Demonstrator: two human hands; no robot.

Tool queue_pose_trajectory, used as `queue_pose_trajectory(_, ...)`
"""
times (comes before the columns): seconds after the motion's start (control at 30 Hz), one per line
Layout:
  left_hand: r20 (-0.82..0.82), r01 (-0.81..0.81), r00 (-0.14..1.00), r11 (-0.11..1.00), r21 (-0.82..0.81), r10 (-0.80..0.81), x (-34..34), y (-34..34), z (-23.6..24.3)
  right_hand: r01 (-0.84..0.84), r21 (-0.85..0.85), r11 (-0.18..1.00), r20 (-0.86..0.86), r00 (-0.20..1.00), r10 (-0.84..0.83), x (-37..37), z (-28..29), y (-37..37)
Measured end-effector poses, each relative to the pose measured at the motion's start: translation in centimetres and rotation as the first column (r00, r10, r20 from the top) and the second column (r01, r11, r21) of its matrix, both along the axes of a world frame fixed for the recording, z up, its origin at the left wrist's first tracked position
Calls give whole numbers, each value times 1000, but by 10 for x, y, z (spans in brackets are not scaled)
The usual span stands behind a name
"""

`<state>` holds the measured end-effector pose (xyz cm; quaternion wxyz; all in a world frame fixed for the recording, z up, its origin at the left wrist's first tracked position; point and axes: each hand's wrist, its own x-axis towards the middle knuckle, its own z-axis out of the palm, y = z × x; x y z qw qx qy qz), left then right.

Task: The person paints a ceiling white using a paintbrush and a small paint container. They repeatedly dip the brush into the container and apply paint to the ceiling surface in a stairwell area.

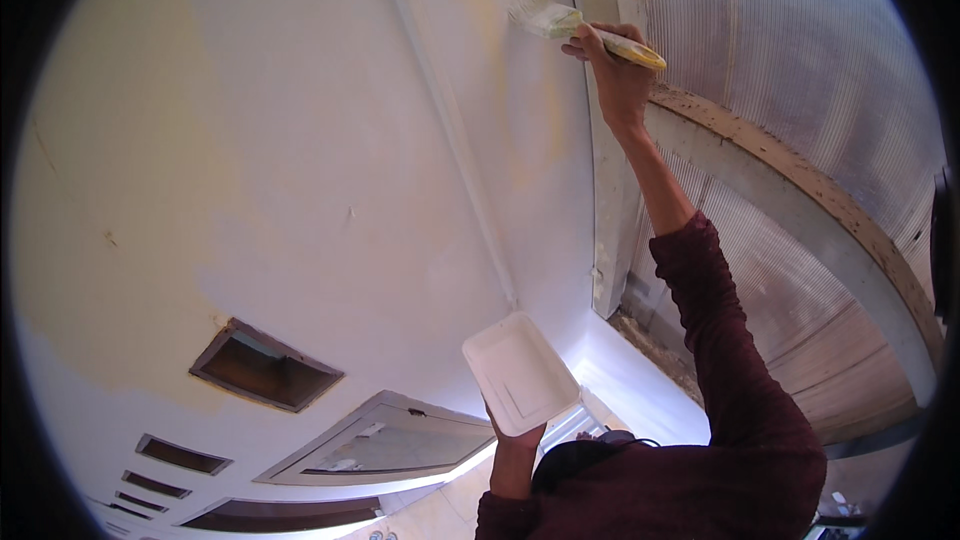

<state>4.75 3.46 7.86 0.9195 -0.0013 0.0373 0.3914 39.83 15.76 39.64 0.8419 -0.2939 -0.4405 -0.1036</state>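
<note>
My right hand (618, 85) is raised at the upper right, its fingers closed round the handle of a wide paintbrush (552, 18). White paint coats the brush, and yellow shows at the handle's end. Its bristle tips point left and meet or nearly meet the wall (330, 140), close to the corner. Pale white covers much of this wall, with yellowish patches between. Lower down, my left hand (520, 440) grips a white rectangular plastic tub (522, 375) from below. The tub is tilted, and I cannot tell how much paint is in it.
A thin raised strip (440, 100) runs down the wall. Brown-framed openings (265, 365) and a framed window (385, 440) lie at the lower left. On the right, a beam (790, 155) crosses corrugated translucent sheeting (790, 30). Light floor tiles (440, 512) show far below.
</note>
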Motion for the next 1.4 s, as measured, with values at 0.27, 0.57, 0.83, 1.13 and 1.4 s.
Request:
queue_pose_trajectory(0.27, 13, 36, 999, 998, -49, -35, -5, -4, -15, -60, -232, 971, -160, 987, 23, -19, -132, -21)
queue_pose_trajectory(0.57, -72, 20, 997, 994, -108, -28, -3, -6, -16, -130, -407, 904, -298, 955, 3, -30, -233, -44)
queue_pose_trajectory(0.83, -39, -3, 999, 995, -96, -1, -11, -7, -21, 166, -410, 897, -42, 979, -200, -18, -118, -24)
queue_pose_trajectory(1.13, -52, 10, 999, 997, -77, -14, -8, -8, -17, -32, -61, 998, -115, 993, 25, -17, -73, -21)
queue_pose_trajectory(1.4, 33, 47, 998, 996, -76, -45, -3, -11, -15, -106, -311, 944, -378, 926, -21, -36, -222, -32)
